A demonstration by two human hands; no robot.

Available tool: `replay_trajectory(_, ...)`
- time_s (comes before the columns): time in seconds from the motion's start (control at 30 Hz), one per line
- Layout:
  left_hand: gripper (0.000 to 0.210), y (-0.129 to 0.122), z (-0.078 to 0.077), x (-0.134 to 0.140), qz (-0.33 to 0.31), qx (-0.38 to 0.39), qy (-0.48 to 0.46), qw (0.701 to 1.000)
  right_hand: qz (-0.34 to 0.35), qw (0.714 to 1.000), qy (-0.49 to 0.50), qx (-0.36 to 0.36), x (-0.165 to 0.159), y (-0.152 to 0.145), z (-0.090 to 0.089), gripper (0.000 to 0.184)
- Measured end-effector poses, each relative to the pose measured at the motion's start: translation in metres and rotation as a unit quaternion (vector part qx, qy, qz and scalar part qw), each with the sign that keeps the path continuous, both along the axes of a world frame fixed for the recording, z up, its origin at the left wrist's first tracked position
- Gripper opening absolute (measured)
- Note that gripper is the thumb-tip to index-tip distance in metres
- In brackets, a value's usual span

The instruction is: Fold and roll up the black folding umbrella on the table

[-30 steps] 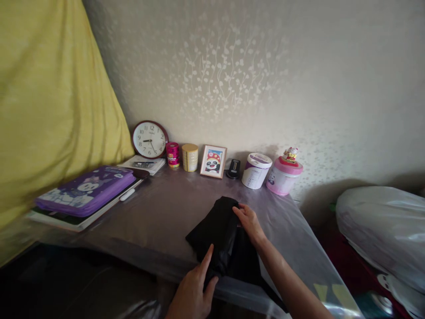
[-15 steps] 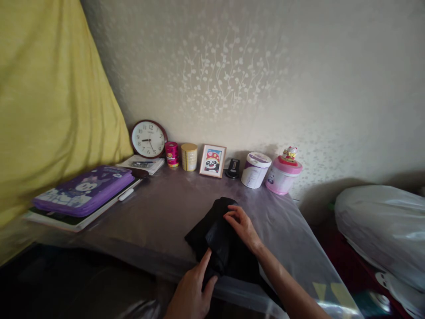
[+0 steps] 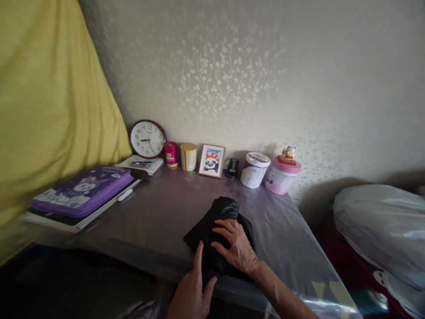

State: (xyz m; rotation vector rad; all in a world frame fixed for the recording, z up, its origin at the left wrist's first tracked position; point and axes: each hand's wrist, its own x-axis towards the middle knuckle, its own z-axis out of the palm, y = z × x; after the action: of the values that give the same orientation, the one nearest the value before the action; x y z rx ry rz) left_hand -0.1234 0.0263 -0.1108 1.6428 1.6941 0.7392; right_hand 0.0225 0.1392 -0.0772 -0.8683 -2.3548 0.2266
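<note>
A thin, slightly shiny black cloth (image 3: pixel 226 206) lies bunched and folded at the front of the table, one loose corner pointing left; what kind of article it is I cannot make out. My left hand (image 3: pixel 191 288) is at its near, gathered end, around that end with the thumb on one side and the forefinger stretched along the other. The remaining left fingers are hidden. Across the middle of the cloth lies my right hand (image 3: pixel 236 246), palm down, its fingers spread and pressing on the folds.
Plastic sheeting covers the table (image 3: pixel 159 212). Along the wall stand a clock (image 3: pixel 148 138), a pink tin (image 3: pixel 171 155), a yellow tin (image 3: pixel 188 157), a framed panda picture (image 3: pixel 212 161) and two tubs (image 3: pixel 255 170). A purple case (image 3: pixel 83 190) rests on books at left.
My right hand has come down and left from the cloth's far edge and now lies flat on its middle. The right-hand part of the cloth is drawn in. My left hand has barely moved.
</note>
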Motion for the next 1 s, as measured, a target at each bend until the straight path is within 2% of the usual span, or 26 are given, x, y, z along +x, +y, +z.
replay_trajectory(0.13,0.074,-0.001,0.005,0.002,0.005,0.004,-0.009,1.000,0.002,1.000,-0.011,0.002,0.000,-0.003,0.000,0.028)
replay_trajectory(0.3,0.062,0.001,-0.005,-0.001,-0.048,0.053,0.027,0.997,0.010,1.000,-0.012,0.003,0.000,-0.004,-0.001,0.026)
replay_trajectory(0.47,0.060,0.003,-0.011,-0.004,-0.040,0.053,0.035,0.997,0.043,0.999,-0.003,-0.001,0.003,-0.001,0.001,0.021)
replay_trajectory(0.57,0.059,0.002,-0.010,-0.004,-0.041,0.058,0.023,0.997,0.048,0.999,0.016,0.012,0.006,0.014,0.001,0.024)
replay_trajectory(0.83,0.060,0.003,-0.006,-0.005,-0.054,0.028,0.018,0.998,-0.022,0.999,0.015,0.045,0.013,0.098,-0.009,0.027)
replay_trajectory(0.9,0.060,0.003,-0.004,-0.005,-0.054,0.024,0.012,0.998,-0.066,0.996,0.026,0.045,0.018,0.107,-0.006,0.026)
replay_trajectory(1.0,0.060,0.003,-0.002,-0.005,-0.052,0.019,0.009,0.998,-0.113,0.991,0.064,0.042,0.023,0.099,0.001,0.026)
